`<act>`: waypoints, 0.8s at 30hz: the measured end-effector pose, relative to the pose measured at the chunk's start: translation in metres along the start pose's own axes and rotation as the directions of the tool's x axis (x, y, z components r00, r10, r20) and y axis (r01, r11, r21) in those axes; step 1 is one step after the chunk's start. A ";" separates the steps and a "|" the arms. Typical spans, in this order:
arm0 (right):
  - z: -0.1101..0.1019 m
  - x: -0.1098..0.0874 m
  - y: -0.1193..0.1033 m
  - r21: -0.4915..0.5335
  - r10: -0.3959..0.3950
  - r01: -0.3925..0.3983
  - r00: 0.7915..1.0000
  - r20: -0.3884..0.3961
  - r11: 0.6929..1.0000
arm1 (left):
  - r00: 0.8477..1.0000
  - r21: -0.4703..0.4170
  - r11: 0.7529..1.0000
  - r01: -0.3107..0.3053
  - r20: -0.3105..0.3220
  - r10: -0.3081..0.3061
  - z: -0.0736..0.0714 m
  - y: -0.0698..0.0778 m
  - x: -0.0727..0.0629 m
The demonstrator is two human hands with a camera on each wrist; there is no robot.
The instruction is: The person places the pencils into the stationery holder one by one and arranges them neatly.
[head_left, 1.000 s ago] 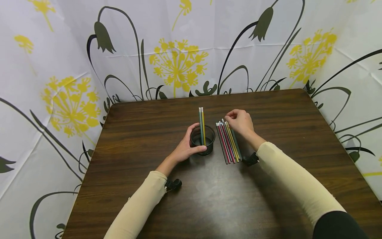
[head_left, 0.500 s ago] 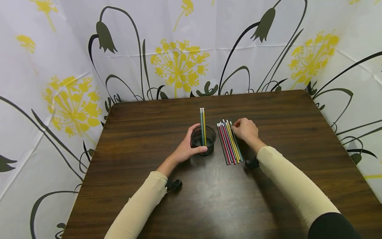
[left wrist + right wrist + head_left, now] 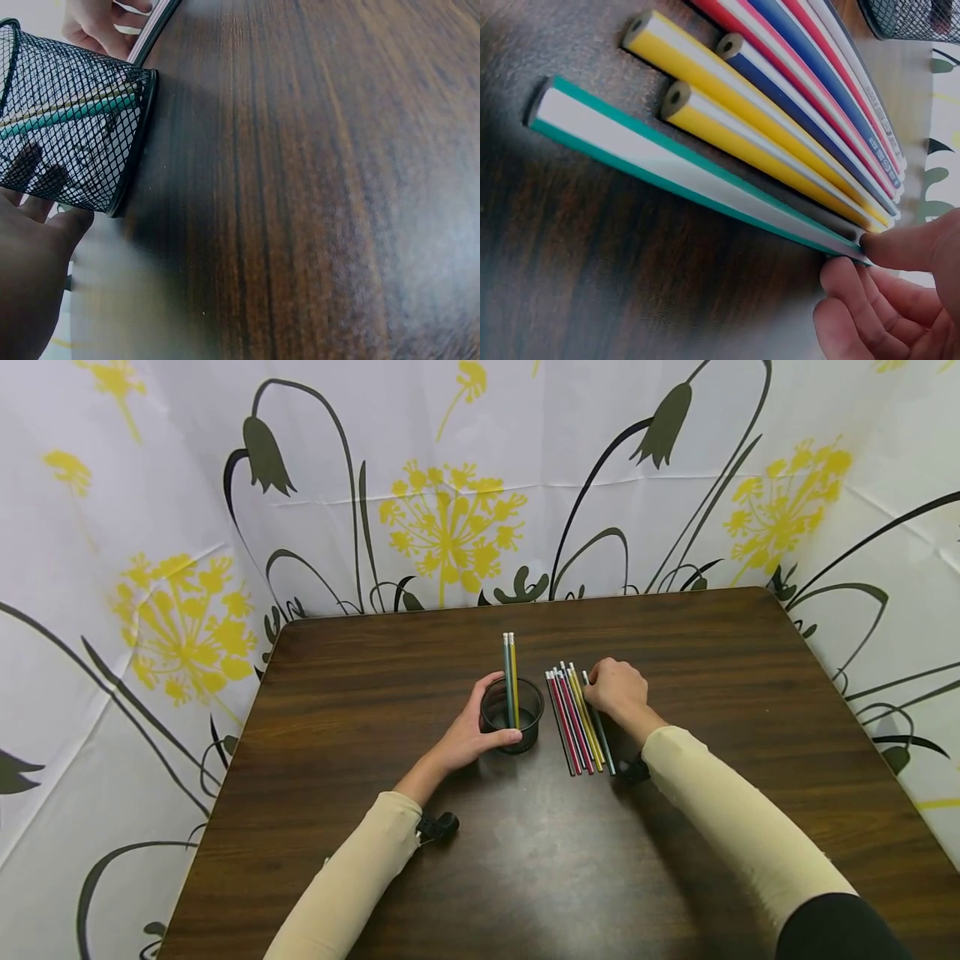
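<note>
On the brown wooden table (image 3: 510, 868), the left hand (image 3: 462, 737) is gripping a black mesh cup (image 3: 97, 161) from its eight o'clock side. Inside, a teal pencil (image 3: 508, 677) and a yellow pencil (image 3: 514, 677) are standing. At the cup's three o'clock, a row of pencils (image 3: 810, 124) is lying; at its right edge, the right hand (image 3: 619, 687) is pinching a green pencil (image 3: 682, 169) near its far end. Beyond, at twelve o'clock, a floral curtain (image 3: 480, 435) is hanging.

Upright on the worktop (image 3: 360, 702), a round black mesh cup (image 3: 105, 165), gripped by the left hand (image 3: 468, 732); inside, two standing pencils (image 3: 507, 668), teal and yellow. Just right, flat, side by side: unsharpened red, blue and yellow pencils (image 3: 576, 718). Slightly apart, a white-striped green pencil (image 3: 667, 169), pinched near its far end by the right hand (image 3: 618, 688).
</note>
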State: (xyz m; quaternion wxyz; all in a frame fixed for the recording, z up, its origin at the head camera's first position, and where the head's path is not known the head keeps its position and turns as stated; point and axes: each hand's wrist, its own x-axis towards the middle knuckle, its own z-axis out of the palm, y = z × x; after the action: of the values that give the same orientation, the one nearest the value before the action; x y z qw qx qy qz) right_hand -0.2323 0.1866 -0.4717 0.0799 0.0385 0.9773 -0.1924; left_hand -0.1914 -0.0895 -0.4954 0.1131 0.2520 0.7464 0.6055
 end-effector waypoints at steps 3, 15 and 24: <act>0.000 0.001 0.002 0.021 0.006 -0.006 1.000 0.000 1.000 | 1.000 -0.030 0.999 -0.012 0.008 0.012 0.000 0.001 0.000; -0.038 -0.007 -0.007 0.202 -0.003 0.039 0.985 -0.172 0.979 | 1.000 -0.005 1.000 0.018 -0.005 -0.018 0.001 0.008 0.000; -0.086 -0.026 -0.044 0.663 -0.127 0.233 0.970 -0.205 0.711 | 0.999 -0.034 0.999 0.029 0.035 -0.028 0.000 0.040 -0.005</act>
State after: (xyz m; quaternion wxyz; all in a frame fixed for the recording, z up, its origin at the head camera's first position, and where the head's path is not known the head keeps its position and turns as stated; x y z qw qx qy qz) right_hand -0.2236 0.1775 -0.3723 -0.0300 -0.0166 0.8401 -0.5414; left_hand -0.1778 -0.0861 -0.4574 0.1390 0.2498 0.7374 0.6119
